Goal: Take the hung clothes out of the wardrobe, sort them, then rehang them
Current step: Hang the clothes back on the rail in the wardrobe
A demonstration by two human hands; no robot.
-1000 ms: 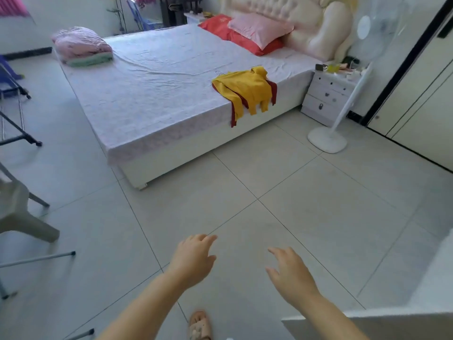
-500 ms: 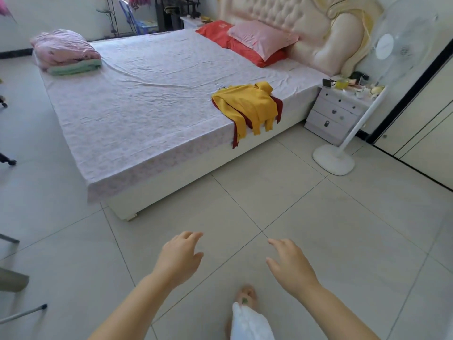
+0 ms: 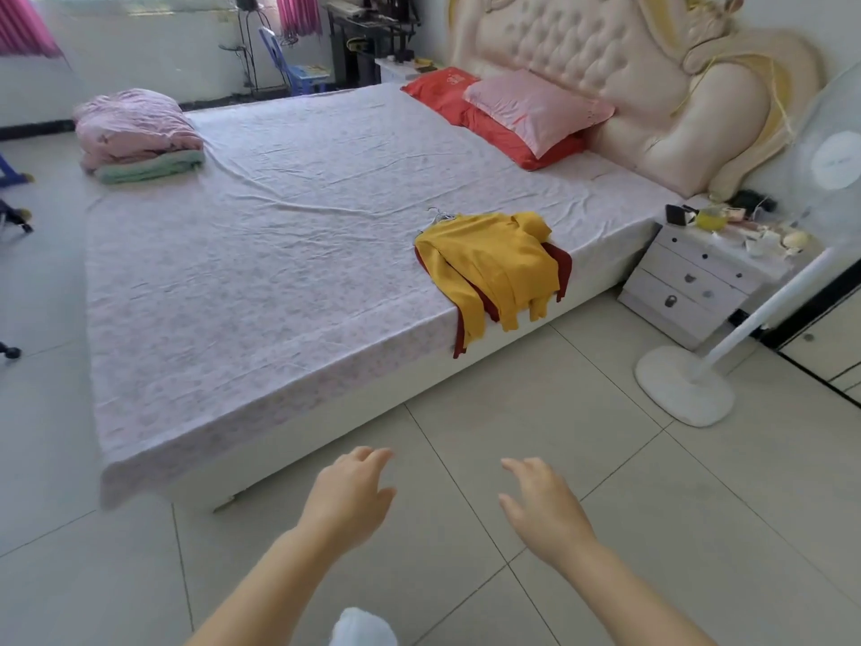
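Observation:
A yellow garment point(image 3: 494, 258) lies on a dark red garment point(image 3: 561, 268) at the near right edge of the bed point(image 3: 261, 282), their sleeves hanging over the side. A thin wire hanger point(image 3: 438, 215) pokes out at the yellow garment's far end. My left hand point(image 3: 351, 496) and my right hand point(image 3: 543, 505) are held out low over the floor tiles, well short of the bed, fingers apart and holding nothing. The wardrobe point(image 3: 834, 347) shows only as a sliver at the right edge.
A white standing fan point(image 3: 689, 389) stands on the floor right of the bed, beside a cluttered white nightstand point(image 3: 699, 291). Folded pink and green bedding point(image 3: 135, 137) sits at the bed's far left corner. Red and pink pillows point(image 3: 517, 114) lean by the headboard.
The view has moved closer to the bed and lifted, so the bed and the yellow garment fill more of the frame. Both hands stay out in front, empty.

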